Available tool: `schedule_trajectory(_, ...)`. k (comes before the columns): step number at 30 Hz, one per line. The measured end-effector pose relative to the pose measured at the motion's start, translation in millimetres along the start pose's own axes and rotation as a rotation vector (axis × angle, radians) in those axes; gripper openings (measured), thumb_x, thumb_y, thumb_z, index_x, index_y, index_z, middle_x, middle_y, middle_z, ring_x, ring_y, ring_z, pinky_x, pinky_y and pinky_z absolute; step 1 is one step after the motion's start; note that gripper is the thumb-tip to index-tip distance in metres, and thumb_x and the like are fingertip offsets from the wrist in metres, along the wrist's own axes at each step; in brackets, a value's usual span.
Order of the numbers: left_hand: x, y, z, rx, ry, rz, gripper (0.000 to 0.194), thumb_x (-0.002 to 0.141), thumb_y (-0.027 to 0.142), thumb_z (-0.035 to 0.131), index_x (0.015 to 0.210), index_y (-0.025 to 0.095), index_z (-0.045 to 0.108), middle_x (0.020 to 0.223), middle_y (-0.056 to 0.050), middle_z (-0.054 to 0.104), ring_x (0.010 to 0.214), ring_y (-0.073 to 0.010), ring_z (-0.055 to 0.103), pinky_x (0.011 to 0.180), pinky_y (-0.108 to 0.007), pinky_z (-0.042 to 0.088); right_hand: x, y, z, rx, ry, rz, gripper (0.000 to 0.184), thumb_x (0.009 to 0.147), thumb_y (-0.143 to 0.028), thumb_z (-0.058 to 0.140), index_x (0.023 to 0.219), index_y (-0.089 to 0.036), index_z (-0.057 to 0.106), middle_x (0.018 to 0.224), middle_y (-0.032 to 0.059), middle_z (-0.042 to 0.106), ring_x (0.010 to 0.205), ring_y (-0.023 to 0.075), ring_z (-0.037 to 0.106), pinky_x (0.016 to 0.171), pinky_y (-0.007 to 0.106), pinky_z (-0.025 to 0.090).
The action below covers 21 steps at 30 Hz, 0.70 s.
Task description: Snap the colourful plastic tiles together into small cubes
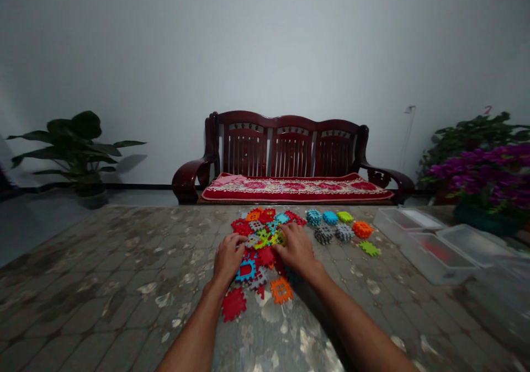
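A heap of flat interlocking plastic puzzle pieces (260, 256) in red, orange, blue, grey and green lies on the patterned table top (124, 283). My left hand (229, 259) rests on the left side of the heap, fingers curled over the pieces. My right hand (295, 248) lies on its right side, with fingertips on yellow-green pieces (265, 239). Neither hand's grip can be made out. A red piece (233, 304) and an orange piece (281, 290) lie near the heap's front.
Small sorted stacks of teal (313, 217), grey (323, 235) and orange (362, 229) pieces stand right of the heap. Transparent plastic boxes (434, 259) sit further right. A dark wooden bench (290, 151) and potted plants stand beyond the table.
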<state>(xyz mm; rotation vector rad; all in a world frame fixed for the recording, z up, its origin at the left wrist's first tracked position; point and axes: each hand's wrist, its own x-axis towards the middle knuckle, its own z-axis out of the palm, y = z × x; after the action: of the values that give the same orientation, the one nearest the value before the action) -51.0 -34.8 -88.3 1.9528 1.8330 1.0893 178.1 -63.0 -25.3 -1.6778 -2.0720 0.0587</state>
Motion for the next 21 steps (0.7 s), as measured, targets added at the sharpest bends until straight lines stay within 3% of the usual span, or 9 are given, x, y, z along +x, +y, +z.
schedule_trajectory(6, 2.7, -6.2, 3.3, 0.005, 0.002, 0.005, 0.028, 0.089, 0.017, 0.054, 0.103, 0.022, 0.079, 0.125, -0.010, 0.072, 0.124, -0.0242, 0.064, 0.113, -0.040, 0.047, -2.0, -17.5, -12.3, -0.109, -0.158, 0.028, 0.039, 0.088, -0.031, 0.064, 0.124, -0.017, 0.068, 0.126, 0.0180, 0.069, 0.118, 0.0327, 0.061, 0.100, 0.041, 0.046)
schedule_trajectory(9, 3.3, -7.8, 4.2, 0.015, 0.004, 0.004, 0.029, 0.089, 0.018, 0.054, 0.103, 0.022, 0.079, 0.126, -0.010, 0.072, 0.125, -0.0239, 0.064, 0.114, -0.039, 0.046, -2.7, -12.8, -9.4, -0.055, -0.147, 0.052, 0.038, 0.088, -0.025, 0.063, 0.124, -0.017, 0.069, 0.127, 0.0172, 0.070, 0.119, 0.0321, 0.062, 0.102, 0.041, 0.046)
schedule_trajectory(12, 3.8, -7.6, 3.4, 0.018, -0.001, 0.001, 0.029, 0.089, 0.019, 0.054, 0.103, 0.022, 0.079, 0.125, -0.010, 0.072, 0.124, -0.0235, 0.064, 0.114, -0.038, 0.046, -2.0, 0.2, 0.6, 0.116, -0.090, 0.084, 0.052, 0.080, -0.024, 0.073, 0.131, -0.020, 0.068, 0.132, 0.0137, 0.070, 0.125, 0.0315, 0.062, 0.105, 0.040, 0.046)
schedule_trajectory(17, 4.8, -8.6, 2.4, 0.000, 0.003, 0.007, 0.029, 0.088, 0.022, 0.054, 0.101, 0.022, 0.080, 0.121, -0.009, 0.074, 0.121, -0.0246, 0.066, 0.110, -0.039, 0.049, 7.6, 47.5, 3.1, 0.469, 0.041, 0.102, 0.067, 0.068, -0.029, 0.084, 0.133, -0.020, 0.069, 0.127, 0.0100, 0.073, 0.115, 0.0286, 0.068, 0.101, 0.040, 0.052)
schedule_trajectory(21, 5.8, -14.6, 5.4, -0.026, 0.026, 0.032, 0.030, 0.087, 0.025, 0.052, 0.099, 0.023, 0.080, 0.118, -0.009, 0.074, 0.119, -0.0253, 0.067, 0.109, -0.040, 0.050, 20.8, 120.1, -29.3, 0.459, 0.256, 0.211, 0.069, 0.066, -0.030, 0.084, 0.133, -0.017, 0.068, 0.129, 0.0123, 0.072, 0.114, 0.0288, 0.068, 0.104, 0.043, 0.052)
